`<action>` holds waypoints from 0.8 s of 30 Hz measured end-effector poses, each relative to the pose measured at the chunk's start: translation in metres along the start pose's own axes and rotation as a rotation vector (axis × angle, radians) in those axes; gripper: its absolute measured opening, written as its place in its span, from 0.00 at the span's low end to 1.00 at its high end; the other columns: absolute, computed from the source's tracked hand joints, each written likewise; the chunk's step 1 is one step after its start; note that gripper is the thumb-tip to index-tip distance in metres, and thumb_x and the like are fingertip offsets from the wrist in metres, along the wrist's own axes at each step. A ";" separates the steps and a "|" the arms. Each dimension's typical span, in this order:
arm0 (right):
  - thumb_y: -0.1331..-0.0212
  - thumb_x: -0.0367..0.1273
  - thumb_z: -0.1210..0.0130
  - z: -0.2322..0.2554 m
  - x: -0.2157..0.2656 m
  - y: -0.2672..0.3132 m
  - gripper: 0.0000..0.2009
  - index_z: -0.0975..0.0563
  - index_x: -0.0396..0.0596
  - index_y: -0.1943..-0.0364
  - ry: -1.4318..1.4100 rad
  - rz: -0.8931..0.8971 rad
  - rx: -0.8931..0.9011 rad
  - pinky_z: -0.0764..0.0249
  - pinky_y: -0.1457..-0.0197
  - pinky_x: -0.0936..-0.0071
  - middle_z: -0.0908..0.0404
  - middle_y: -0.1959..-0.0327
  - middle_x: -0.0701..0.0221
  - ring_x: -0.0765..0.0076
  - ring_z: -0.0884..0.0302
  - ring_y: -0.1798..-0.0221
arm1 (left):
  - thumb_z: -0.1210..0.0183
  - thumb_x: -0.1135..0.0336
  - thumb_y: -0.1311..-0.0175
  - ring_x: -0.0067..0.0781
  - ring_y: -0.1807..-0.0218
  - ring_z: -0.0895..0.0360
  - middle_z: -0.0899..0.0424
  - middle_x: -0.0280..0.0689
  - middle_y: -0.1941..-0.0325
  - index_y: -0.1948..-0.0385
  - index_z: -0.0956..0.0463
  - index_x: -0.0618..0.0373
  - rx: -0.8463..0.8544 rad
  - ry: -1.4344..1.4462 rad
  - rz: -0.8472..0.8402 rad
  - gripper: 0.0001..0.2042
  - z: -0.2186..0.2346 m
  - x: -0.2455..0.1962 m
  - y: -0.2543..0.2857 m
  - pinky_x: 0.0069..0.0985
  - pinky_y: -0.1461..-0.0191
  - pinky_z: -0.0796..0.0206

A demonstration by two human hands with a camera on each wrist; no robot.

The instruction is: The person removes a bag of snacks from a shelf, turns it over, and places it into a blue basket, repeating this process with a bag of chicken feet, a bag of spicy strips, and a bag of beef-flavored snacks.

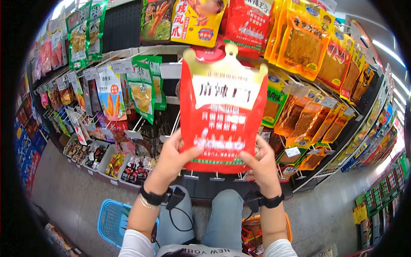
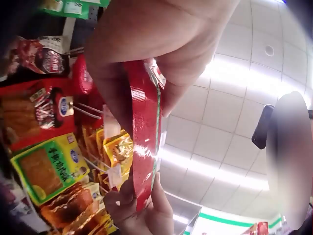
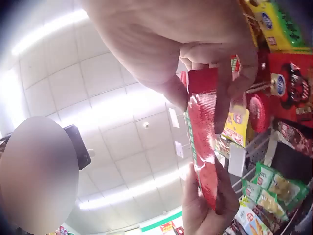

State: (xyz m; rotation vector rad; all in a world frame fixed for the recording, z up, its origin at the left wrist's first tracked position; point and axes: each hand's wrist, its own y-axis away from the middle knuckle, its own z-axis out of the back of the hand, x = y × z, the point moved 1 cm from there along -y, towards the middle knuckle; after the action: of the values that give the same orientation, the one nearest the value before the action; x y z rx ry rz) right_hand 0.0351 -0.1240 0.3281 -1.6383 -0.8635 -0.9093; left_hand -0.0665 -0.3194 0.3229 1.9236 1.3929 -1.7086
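A red snack bag (image 1: 222,143) with a gold, crown-shaped top and white lettering is held upright in front of the shelves. At its lower left corner my left hand (image 1: 173,157) pinches it, thumb on the printed front and fingers behind. My right hand (image 1: 263,165) grips the lower right corner in the same way. Both wrist views look along the bag's red bottom fold (image 2: 145,132), with thumb and fingers on either side of it. Each wrist wears a black strap with a small camera.
Hanging snack packs fill the rack, including orange-yellow bags (image 1: 304,38) at right and green bags (image 1: 143,92) at left. Low bins (image 1: 113,165) hold small wrapped items. A blue basket (image 1: 107,222) stands on the floor at left, and an orange basket (image 1: 289,227) at right.
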 end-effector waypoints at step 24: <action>0.53 0.29 0.38 -0.065 -0.163 0.086 0.20 0.26 0.46 0.52 0.540 0.046 0.118 0.46 0.34 0.57 0.33 0.39 0.59 0.48 0.41 0.35 | 0.36 0.65 0.46 0.29 0.41 0.36 0.32 0.40 0.43 0.41 0.40 0.61 -0.214 -0.046 0.279 0.31 0.032 0.134 0.109 0.29 0.39 0.41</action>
State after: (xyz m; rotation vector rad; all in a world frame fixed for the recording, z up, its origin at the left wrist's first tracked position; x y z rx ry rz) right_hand 0.0273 -0.2226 0.1593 -1.2161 -0.4913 -1.1705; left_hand -0.0231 -0.3331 0.1534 1.8472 1.1722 -1.4066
